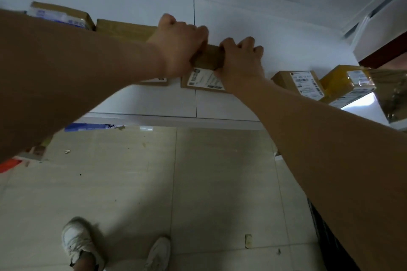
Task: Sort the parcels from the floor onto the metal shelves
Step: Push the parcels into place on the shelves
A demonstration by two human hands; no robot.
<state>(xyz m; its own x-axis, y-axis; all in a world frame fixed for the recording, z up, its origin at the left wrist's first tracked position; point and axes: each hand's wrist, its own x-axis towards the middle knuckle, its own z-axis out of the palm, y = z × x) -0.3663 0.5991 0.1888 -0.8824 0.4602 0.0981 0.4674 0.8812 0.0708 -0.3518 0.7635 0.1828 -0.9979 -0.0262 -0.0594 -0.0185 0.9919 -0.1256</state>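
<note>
Step in hand: placement of one item on the shelf. The left hand [178, 46] and the right hand [241, 59] each grip an end of the brown parcel [208, 57], fingers curled over its top, at centre frame just above mid-height. The parcel sits over the white shelf [143, 101], towards the rear wall. Whether it rests on the surface or is held just clear cannot be told. A labelled face shows directly below the hands; whether it belongs to the same parcel or to one beneath is not clear. Already shelved: a taped parcel [61, 15] at upper left, a plain carton [125, 28] just beside it, and at right of frame a labelled box [299, 83] touching a yellow-taped package [345, 86]. The tiled floor [154, 182] fills the lower frame, with the person's shoes [77, 242] at bottom left. Judgement: the placing is near its end. The next move calls for settling the parcel flat in the gap between the two groups, loosening both grips without shifting its neighbours, then drawing the arms back clear of the shelf edge. Parcels remaining on the floor are not clearly in view.
</note>
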